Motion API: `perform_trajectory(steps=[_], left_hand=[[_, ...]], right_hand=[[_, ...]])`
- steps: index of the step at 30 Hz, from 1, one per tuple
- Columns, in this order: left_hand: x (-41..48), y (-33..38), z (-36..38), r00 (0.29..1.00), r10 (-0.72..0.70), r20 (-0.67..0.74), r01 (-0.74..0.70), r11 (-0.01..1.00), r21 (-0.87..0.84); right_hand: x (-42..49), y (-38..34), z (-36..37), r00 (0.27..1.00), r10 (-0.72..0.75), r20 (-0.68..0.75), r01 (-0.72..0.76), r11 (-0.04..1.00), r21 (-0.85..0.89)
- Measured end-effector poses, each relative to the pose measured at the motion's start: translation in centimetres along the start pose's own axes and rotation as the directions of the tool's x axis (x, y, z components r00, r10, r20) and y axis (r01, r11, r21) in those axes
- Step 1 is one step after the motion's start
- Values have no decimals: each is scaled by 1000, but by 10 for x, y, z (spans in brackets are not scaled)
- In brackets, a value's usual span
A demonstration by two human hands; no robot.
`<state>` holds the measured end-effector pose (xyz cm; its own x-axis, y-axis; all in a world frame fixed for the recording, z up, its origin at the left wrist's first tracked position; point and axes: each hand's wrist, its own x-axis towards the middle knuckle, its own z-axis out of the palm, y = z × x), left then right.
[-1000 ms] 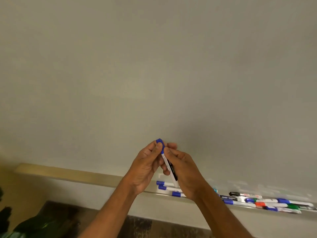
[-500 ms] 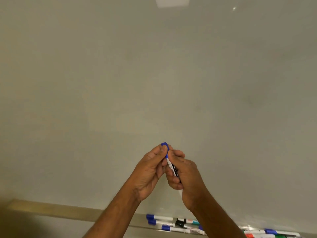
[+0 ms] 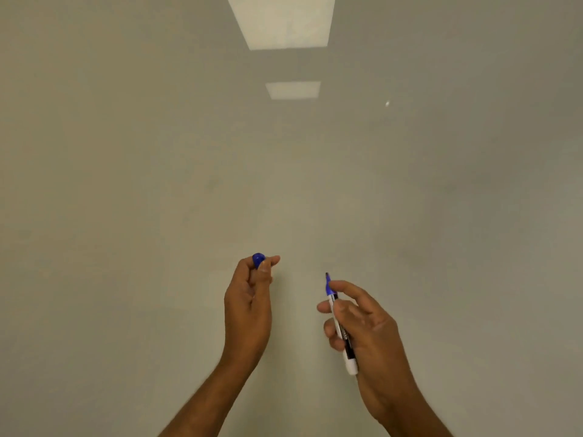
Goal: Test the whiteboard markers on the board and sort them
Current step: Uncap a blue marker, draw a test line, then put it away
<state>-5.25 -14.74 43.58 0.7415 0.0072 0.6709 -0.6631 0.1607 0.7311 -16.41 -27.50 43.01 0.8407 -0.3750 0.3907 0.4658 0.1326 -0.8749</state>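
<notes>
From the head view, we look at the whiteboard [image 3: 157, 190], which fills the whole picture; two pale light reflections [image 3: 284, 23] sit at 12 o'clock.

Our left hand [image 3: 249, 298] comes up just left of 6 o'clock. Its thumb and forefinger are drawn close together and pinch the blue cap [image 3: 258, 259] at the top of the hand, with the other fingers curled in behind.

Our right hand [image 3: 362, 329] is at about 5 o'clock, well apart from the left. Its thumb and fingers close around the barrel of the marker [image 3: 349, 357], a writing hold.

The marker's long axis runs from its white butt end at 5 o'clock up to its bare tip [image 3: 327, 275] at 11 o'clock. The tip stands clear above the fingers and points up at the board. We cannot tell from this angle whether the tip touches the surface; it looks near, and no ink mark shows around it.

We judge the cap is off and the test stroke is not yet made. The right hand is the one that matters: the board lies straight ahead of the tip, along the marker's own axis, so a short push forward should land it. The cap waits at 9 o'clock from the tip.
</notes>
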Motion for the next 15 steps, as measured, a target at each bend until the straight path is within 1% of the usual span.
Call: perform_trajectory(steps=[2,4,5,6,8,10,13,15], left_hand=[[7,2,8,992,124,-18,-122,991,53],[19,2,14,978,208,-11,-207,975,80],[26,1,17,970,243,-5,-242,965,100],[34,0,20,961,277,0,-275,954,122],[49,-2,25,939,344,11,-341,926,160],[64,-2,30,914,406,20,-402,896,187],[85,-1,39,881,472,39,-468,853,234],[96,-3,43,868,494,54,-490,832,261]], right_hand=[[13,-13,-4,999,-27,-24,31,985,170],[26,-25,-8,1000,-13,-2,12,927,376],[32,-31,-9,1000,-26,15,17,899,438],[38,-37,-11,998,-58,23,41,891,452],[47,-48,-9,988,-152,-7,144,923,356],[57,-56,-3,959,-272,-83,283,943,175],[70,-65,6,865,-458,-205,440,889,-130],[79,-70,10,794,-549,-262,503,835,-223]])
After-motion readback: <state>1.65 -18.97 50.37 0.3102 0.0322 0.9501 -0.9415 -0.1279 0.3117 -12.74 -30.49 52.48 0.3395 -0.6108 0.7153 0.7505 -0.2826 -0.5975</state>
